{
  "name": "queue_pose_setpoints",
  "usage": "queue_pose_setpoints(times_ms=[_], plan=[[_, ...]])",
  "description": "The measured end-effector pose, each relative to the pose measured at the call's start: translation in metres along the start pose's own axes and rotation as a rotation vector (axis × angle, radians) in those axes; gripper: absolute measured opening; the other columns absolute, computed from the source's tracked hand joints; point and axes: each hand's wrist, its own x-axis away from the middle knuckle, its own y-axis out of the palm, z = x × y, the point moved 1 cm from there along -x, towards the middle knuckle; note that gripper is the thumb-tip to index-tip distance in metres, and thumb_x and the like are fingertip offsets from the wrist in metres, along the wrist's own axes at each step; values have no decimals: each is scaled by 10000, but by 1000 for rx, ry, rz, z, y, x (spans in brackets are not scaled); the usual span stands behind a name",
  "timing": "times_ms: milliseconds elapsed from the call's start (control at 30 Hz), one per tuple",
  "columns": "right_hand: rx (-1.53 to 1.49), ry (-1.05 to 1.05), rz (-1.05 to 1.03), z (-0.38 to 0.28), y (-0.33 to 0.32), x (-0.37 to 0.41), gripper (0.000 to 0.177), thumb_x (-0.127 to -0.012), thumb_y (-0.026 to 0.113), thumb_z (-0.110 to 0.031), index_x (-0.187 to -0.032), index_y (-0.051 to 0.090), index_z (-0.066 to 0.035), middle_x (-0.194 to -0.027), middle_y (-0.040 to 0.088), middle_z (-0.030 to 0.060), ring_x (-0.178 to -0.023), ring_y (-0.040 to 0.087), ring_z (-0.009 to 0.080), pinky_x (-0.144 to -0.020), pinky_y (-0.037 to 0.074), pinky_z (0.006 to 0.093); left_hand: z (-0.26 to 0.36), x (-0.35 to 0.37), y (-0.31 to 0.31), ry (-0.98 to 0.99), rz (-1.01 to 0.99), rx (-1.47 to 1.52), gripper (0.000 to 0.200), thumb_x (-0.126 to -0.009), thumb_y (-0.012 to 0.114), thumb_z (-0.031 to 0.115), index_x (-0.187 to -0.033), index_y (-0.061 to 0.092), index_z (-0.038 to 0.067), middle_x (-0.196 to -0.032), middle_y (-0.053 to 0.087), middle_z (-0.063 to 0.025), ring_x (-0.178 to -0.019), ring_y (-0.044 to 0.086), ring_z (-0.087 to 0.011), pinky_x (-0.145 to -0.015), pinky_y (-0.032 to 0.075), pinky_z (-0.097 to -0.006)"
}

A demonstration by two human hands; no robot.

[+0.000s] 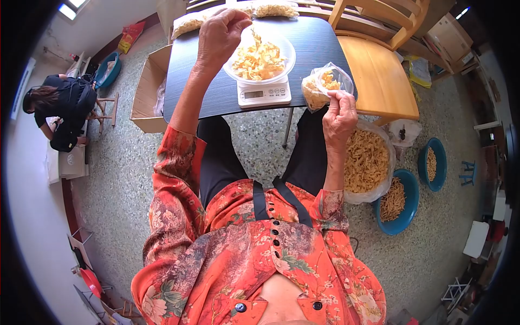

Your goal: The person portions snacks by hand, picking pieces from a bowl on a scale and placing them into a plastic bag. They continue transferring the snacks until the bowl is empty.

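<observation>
A clear plastic bowl (291, 59) of yellowish, curled dried pieces (260, 60) rests on a white kitchen scale (264, 93) at the table's front edge. My left hand (223, 35) is over the bowl's upper left side, fingers pinched together; what they hold, if anything, is hidden. A few pieces show just below its fingertips. My right hand (340, 115) pinches the rim of a clear plastic bag (316, 93) at the table's front right corner. The bag stands partly filled with similar pieces, its mouth open.
Filled bags (276, 10) line the dark table's (203, 70) far edge. A wooden chair (379, 81) adjoins it right; a cardboard box (146, 89) stands left. A large sack (367, 160) and blue basins (403, 211) sit on the floor. Another person (65, 103) sits far left.
</observation>
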Motion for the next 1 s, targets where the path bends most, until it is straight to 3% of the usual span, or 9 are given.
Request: queue_pose_setpoints(times_ms=[167, 267, 300, 367, 467, 633, 767, 833, 1000], plan=[[-10, -8, 1, 1, 2, 1, 66, -895, 629, 43, -926, 661, -6, -894, 651, 126, -849, 658, 299, -790, 541, 386, 8, 0, -2, 92, 262, -5, 121, -896, 737, 140, -971, 749, 46, -905, 738, -85, -792, 701, -159, -717, 546, -299], [-4, -2, -2, 3, 3, 1, 66, -894, 631, 41, -927, 662, -8, -897, 654, 126, -853, 662, 296, -788, 542, 384, -1, 6, 9, 175, 207, -79, 98, -886, 737, 116, -949, 744, 42, -927, 739, -84, -811, 704, -185, -736, 547, -317], [2, 5, -8, 4, 3, 2, 67, -893, 632, 40, -927, 663, -9, -900, 656, 126, -855, 663, 294, -787, 543, 384, -2, 6, 12, 227, 47, -195, 84, -873, 743, 104, -942, 748, 55, -925, 736, -88, -812, 702, -209, -758, 548, -332], [-2, 2, -4, 2, 2, 3, 68, -893, 632, 39, -929, 663, -9, -902, 658, 126, -855, 664, 294, -787, 544, 383, -4, 16, 17, 140, -46, -242, 86, -868, 744, 100, -945, 748, 63, -911, 730, -95, -804, 696, -229, -765, 545, -339], [-3, 3, 4, 3, 4, 1, 69, -893, 633, 38, -930, 665, -10, -905, 660, 125, -853, 665, 294, -787, 545, 381, 5, 11, 8, 103, 210, -33, 104, -864, 747, 112, -941, 738, 42, -904, 723, -101, -802, 690, -246, -740, 541, -347], [-17, 0, -5, 3, 3, 1, 69, -891, 636, 39, -928, 666, -10, -904, 660, 125, -851, 665, 295, -786, 546, 377, 1, 8, 9, 249, 180, -223, 115, -861, 751, 106, -937, 736, 22, -903, 721, -111, -795, 691, -228, -737, 541, -334], [-25, 4, 2, 0, 3, 0, 67, -885, 640, 44, -927, 664, -3, -901, 658, 128, -849, 664, 294, -783, 545, 376, -9, 2, 10, 145, 275, -56, 131, -874, 743, 134, -964, 734, 40, -851, 712, -102, -732, 687, -209, -687, 543, -329], [-31, 4, -4, 1, 2, 0, 66, -883, 642, 45, -926, 663, 0, -900, 657, 129, -848, 664, 294, -783, 545, 377, -11, 1, 9, -174, 260, 260, 140, -895, 731, 123, -983, 736, 14, -818, 721, -62, -709, 655, -137, -683, 535, -290], [-42, 1, -9, 1, 3, -1, 96, -866, 645, 63, -930, 673, -3, -901, 658, 131, -875, 669, 295, -801, 550, 380, 1, 1, 7, -371, 256, 670, 143, -921, 713, 118, -1006, 726, 5, -784, 701, -57, -633, 599, -66, -490, 456, -182]])
